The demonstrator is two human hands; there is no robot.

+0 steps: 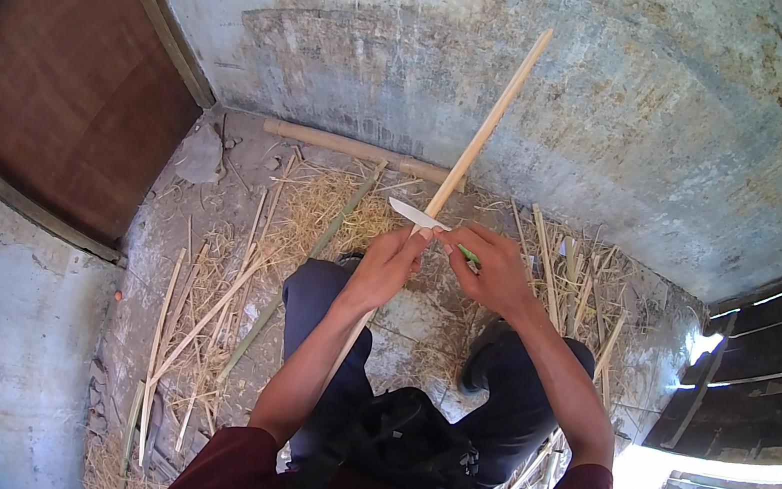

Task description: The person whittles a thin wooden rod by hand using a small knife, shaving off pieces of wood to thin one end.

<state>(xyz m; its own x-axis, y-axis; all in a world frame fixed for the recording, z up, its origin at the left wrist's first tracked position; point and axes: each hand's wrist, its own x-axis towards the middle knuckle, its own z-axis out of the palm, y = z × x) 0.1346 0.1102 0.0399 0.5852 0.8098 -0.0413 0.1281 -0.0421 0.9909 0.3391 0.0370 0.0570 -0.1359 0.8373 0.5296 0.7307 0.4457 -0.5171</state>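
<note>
A long, pale bamboo strip slants up and away in front of me, its far tip raised before the wall. My left hand is closed round the strip near its middle, and the lower end runs back under my left forearm. In my right hand is a knife with a green handle, the fingers wrapped round it. Its pale blade lies across the strip just beyond my left fingertips. Both hands meet over the gap between my knees; the fingers partly hide the knife's handle.
A thick bamboo pole lies along the foot of the stained wall. Curly shavings and several loose strips cover the floor at left; more strips lie at right. A green strip rests beside my left knee. A brown door panel stands at far left.
</note>
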